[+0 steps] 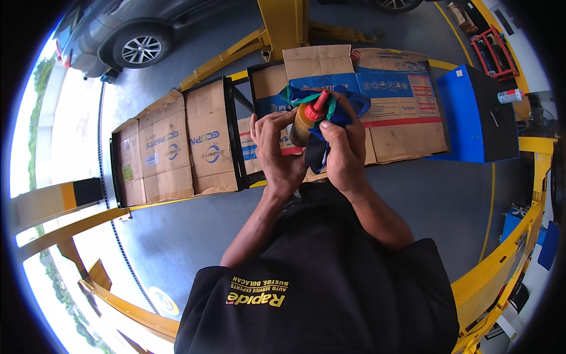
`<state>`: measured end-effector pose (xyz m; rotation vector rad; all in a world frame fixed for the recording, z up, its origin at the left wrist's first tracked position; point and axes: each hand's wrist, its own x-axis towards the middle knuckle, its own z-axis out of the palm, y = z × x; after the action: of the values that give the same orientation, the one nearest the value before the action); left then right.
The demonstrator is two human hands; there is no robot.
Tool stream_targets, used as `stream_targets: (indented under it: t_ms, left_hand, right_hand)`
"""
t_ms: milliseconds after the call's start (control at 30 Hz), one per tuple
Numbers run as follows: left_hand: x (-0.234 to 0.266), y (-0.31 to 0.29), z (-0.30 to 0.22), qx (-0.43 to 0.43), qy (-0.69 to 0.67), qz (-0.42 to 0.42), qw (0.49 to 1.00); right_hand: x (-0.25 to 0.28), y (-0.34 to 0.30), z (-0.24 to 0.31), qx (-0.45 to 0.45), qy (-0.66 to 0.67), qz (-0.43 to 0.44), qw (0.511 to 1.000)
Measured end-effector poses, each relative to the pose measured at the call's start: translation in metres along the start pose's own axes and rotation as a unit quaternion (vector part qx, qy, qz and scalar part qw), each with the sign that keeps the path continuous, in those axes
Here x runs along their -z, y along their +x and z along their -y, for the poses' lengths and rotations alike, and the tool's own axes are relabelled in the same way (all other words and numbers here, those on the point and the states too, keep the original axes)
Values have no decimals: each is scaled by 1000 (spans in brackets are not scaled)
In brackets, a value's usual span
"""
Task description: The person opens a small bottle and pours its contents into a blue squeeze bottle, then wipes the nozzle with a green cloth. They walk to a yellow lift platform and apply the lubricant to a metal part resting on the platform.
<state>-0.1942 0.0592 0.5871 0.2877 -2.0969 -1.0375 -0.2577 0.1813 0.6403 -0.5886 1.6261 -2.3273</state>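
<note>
In front of my chest is a small amber bottle with a red nozzle cap, tilted with its tip up and to the right. My left hand grips the bottle's body from the left side, thumb beneath it and fingers bent. My right hand pinches a dark blue and green cloth against the bottle's right side, just below the cap. Part of the cloth hangs down between the two hands. Some right fingers are hidden behind the cloth.
Flattened cardboard boxes cover a long black-framed bench below my hands. To the right stands a blue cabinet with a spray can at its edge. Yellow lift posts and a parked grey car lie beyond.
</note>
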Motion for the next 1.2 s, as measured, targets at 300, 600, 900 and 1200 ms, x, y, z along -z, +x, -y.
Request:
stream_targets:
  t_ms: [300,600,900,1200]
  left_hand:
    - [-6,-5,-1,-6,53,-27,998]
    - [-12,-15,-3,-19,89,-77,993]
    - [-19,-19,8,-9,67,-134,989]
    - [-12,-9,-15,186,-118,-22,975]
  right_hand:
    - [42,19,-22,-208,421,-72,880]
    - [-24,0,-3,-75,53,-28,995]
    - [-22,4,6,-25,56,-20,998]
    - [51,14,-57,-219,408,-1,886]
